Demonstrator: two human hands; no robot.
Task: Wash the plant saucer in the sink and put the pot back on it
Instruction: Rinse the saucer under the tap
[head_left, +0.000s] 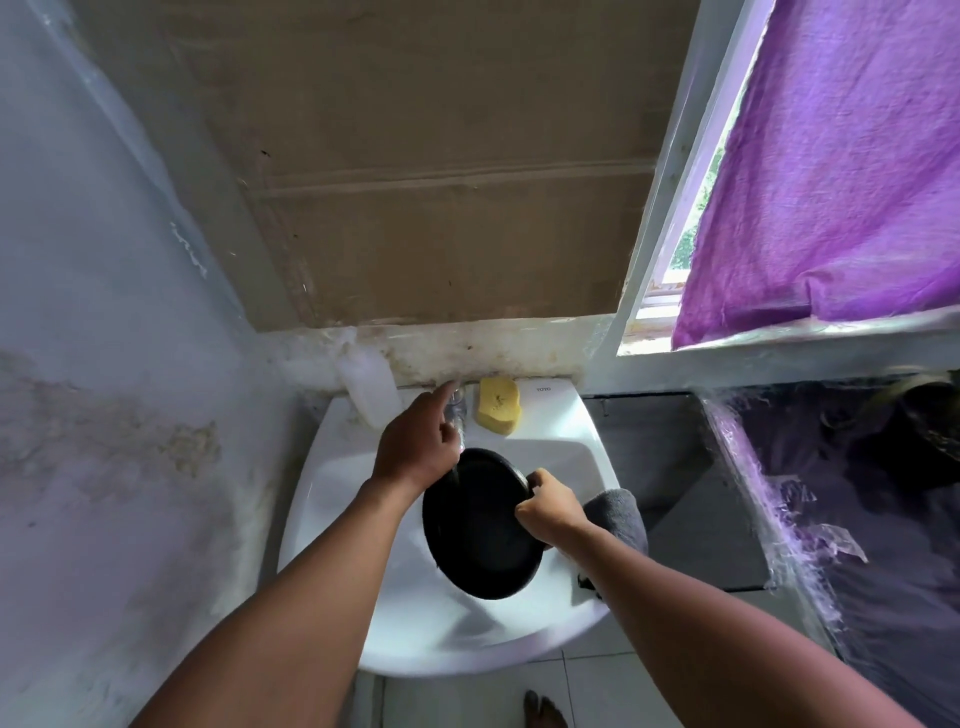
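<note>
Filling the upper middle of the frame, a brown cardboard sheet (441, 171) covers the wall, with a purple curtain (831, 171) hanging over the window at upper right and a stained, peeling wall (104, 364) down the left side. Below them, at lower centre, sits the white basin (363, 519), with a grey worktop (691, 493) just beside it on the right. Held tilted over the bowl of the basin is the black plant saucer (480, 535), its upper edge under the tap (456, 410). A grey cloth (621, 514) lies draped on the basin's right rim, partly behind the right wrist. The left hand (415, 447) reaches to the tap at the back of the basin, forefinger stretched out and the other fingers curled; whether they close round the tap cannot be told. The right hand (545, 506) pinches the saucer's right rim, fingers curled over the edge. A white plastic bottle (370, 387) lies at the basin's back left corner, and a yellow sponge (500, 405) rests on the back ledge right of the tap.
</note>
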